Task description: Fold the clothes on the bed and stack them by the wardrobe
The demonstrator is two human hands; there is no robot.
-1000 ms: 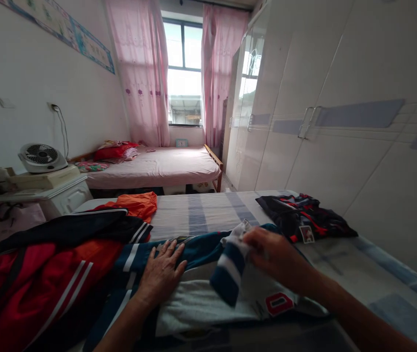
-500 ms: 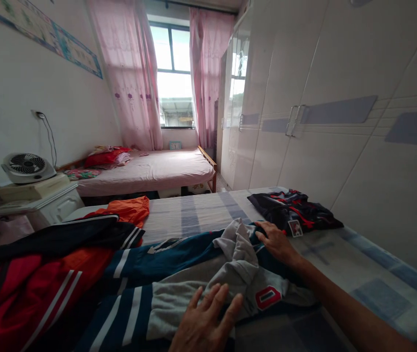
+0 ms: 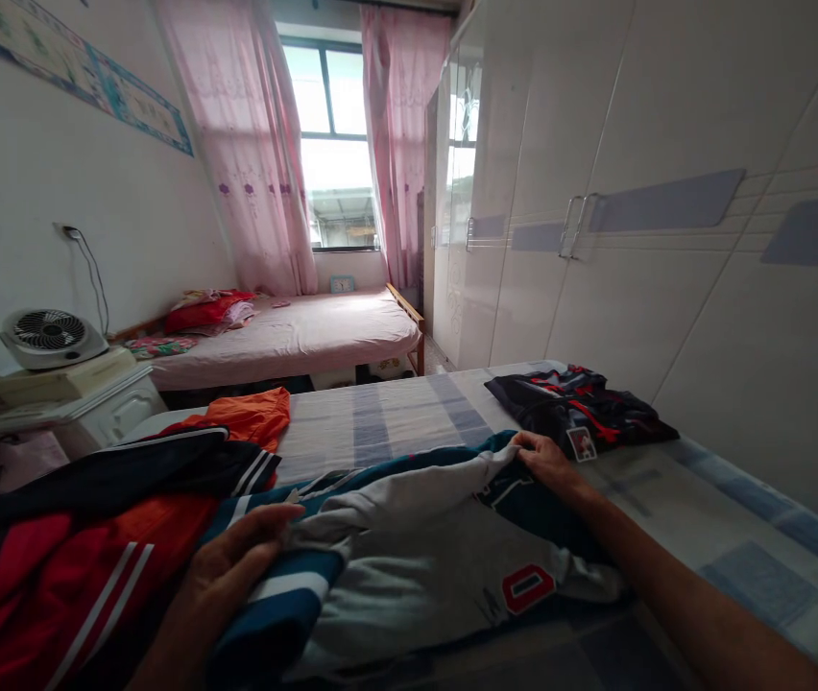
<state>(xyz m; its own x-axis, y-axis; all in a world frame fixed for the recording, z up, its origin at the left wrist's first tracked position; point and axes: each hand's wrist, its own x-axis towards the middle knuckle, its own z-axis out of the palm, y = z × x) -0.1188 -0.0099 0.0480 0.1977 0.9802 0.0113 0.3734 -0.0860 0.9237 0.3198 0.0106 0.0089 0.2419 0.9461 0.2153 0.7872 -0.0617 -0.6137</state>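
Observation:
A grey and teal jacket point(image 3: 423, 547) with white stripes and a red "0" patch lies spread on the bed point(image 3: 395, 417) in front of me. My left hand point(image 3: 232, 566) grips its striped teal sleeve at the near left. My right hand point(image 3: 545, 459) pinches the jacket's far edge at the right, arm stretched across the cloth. The garment is pulled taut between both hands.
Red, dark blue and orange clothes point(image 3: 92, 518) are piled on the bed's left. A folded dark garment point(image 3: 582, 413) lies at the right by the white wardrobe point(image 3: 668, 240). A fan point(image 3: 49, 336) sits on a nightstand at left; a second bed point(image 3: 294, 336) stands under the window.
My left hand moved left and took hold of the striped sleeve. My right hand gripped the far edge, and the bunched grey cloth got pulled out flat.

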